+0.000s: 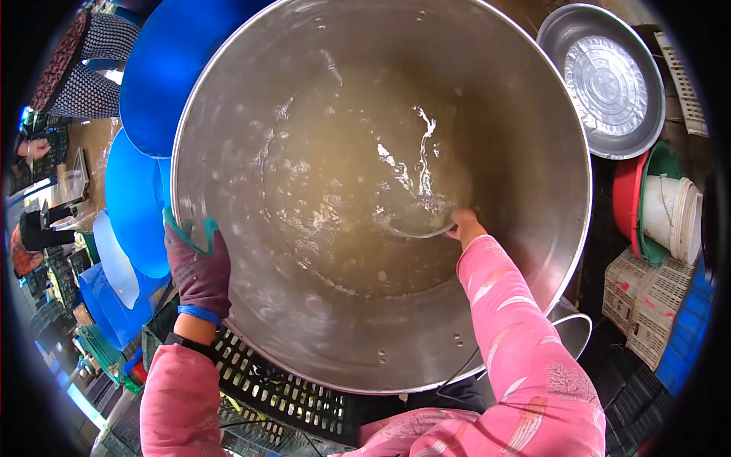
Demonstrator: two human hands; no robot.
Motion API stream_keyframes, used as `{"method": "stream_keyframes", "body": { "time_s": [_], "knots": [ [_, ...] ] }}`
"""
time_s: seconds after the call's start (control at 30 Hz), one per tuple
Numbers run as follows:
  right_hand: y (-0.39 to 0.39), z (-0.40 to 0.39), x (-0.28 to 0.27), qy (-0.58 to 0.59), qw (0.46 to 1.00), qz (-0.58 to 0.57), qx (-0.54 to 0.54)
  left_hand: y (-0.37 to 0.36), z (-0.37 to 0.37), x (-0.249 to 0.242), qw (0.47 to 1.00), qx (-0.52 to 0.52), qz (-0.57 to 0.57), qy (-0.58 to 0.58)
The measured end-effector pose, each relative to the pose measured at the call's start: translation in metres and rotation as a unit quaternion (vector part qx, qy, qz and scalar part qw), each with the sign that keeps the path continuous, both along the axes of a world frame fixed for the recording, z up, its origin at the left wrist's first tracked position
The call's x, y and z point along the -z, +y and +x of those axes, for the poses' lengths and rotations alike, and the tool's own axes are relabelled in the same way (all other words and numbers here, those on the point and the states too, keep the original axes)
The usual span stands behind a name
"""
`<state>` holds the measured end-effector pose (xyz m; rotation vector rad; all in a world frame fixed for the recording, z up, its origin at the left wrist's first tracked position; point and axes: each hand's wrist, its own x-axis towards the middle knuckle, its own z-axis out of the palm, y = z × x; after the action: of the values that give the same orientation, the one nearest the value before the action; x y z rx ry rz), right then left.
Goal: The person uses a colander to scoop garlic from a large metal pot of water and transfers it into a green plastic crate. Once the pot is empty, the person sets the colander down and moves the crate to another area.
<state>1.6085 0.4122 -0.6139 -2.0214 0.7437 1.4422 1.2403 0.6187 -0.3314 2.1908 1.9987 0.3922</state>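
A large round steel pot (525, 99) fills the middle of the view, with cloudy, rippling water (365, 175) in its bottom. My left hand (199, 270), in a maroon glove with green fingertips, grips the pot's left rim, thumb and fingers on either side of the edge. Reaching down inside the pot, my right hand (464, 226) is bare and closed on the edge of a bowl (419, 233). The bowl lies tilted and partly under the water, so only its curved rim shows clearly.
Blue tubs (137, 198) stand to the left. At right are a metal basin (544, 46), a red tub (628, 194), a white bucket (666, 213) and a beige crate (647, 305). A black slotted crate (282, 392) sits below the pot. Another person's hand (36, 149) shows far left.
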Motion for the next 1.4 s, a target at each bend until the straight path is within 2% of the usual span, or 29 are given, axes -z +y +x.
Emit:
{"method": "stream_keyframes", "body": {
  "time_s": [0.07,0.2,0.27,0.37,0.47,0.57,0.7,0.77,0.8,0.83,0.93,1.13,1.2,1.27,1.3,1.33,1.4],
  "knots": [
    [0.002,-0.003,0.002,-0.017,0.998,0.057,-0.021,0.001,-0.002,0.002,1.0,0.008,0.001,0.007],
    [0.015,0.002,0.008,0.024,1.0,0.019,0.004,0.0,0.0,0.001,0.999,-0.013,-0.031,-0.018],
    [0.014,0.007,0.024,0.059,0.998,-0.022,0.011,0.0,0.001,0.001,1.0,0.007,-0.009,0.007],
    [0.012,0.01,0.042,0.078,0.996,-0.015,0.04,0.001,0.003,-0.002,1.0,0.01,-0.009,0.007],
    [0.017,0.009,0.043,0.037,0.999,0.017,0.023,0.0,0.003,0.001,0.999,-0.014,-0.032,-0.033],
    [0.026,0.013,0.051,-0.05,0.997,0.021,0.061,-0.001,-0.001,0.004,0.997,-0.021,-0.043,-0.056],
    [0.033,0.035,0.065,-0.054,0.989,0.073,0.12,0.001,-0.005,0.009,0.998,-0.013,-0.045,-0.051],
    [0.033,0.043,0.059,-0.045,0.977,0.132,0.159,0.001,-0.007,0.008,0.997,-0.016,-0.054,-0.051],
    [0.037,0.046,0.057,-0.047,0.978,0.137,0.147,0.001,-0.006,0.008,0.997,-0.02,-0.057,-0.05],
    [0.039,0.046,0.054,-0.057,0.982,0.132,0.122,0.002,-0.004,0.007,1.0,0.008,-0.026,0.003],
    [0.046,0.045,0.043,-0.1,0.984,0.129,0.066,0.003,0.0,0.003,0.999,0.014,-0.042,-0.008],
    [0.051,0.056,0.006,-0.158,0.965,0.2,0.064,0.004,-0.004,0.006,0.999,0.008,-0.018,0.039],
    [0.047,0.066,0.007,-0.102,0.96,0.256,0.052,0.001,-0.003,0.004,1.0,0.015,-0.014,0.023],
    [0.057,0.063,-0.012,-0.098,0.95,0.296,0.028,0.002,-0.002,0.001,1.0,0.017,-0.014,0.004],
    [0.062,0.06,-0.023,-0.111,0.954,0.277,0.015,0.003,0.001,0.002,1.0,0.021,-0.014,-0.01],
    [0.067,0.053,-0.037,-0.125,0.958,0.257,0.004,0.004,0.003,0.005,1.0,0.02,-0.003,-0.004],
    [0.074,0.04,-0.062,-0.114,0.949,0.293,-0.023,0.001,0.001,0.004,1.0,0.008,0.02,0.021]
  ]
}}
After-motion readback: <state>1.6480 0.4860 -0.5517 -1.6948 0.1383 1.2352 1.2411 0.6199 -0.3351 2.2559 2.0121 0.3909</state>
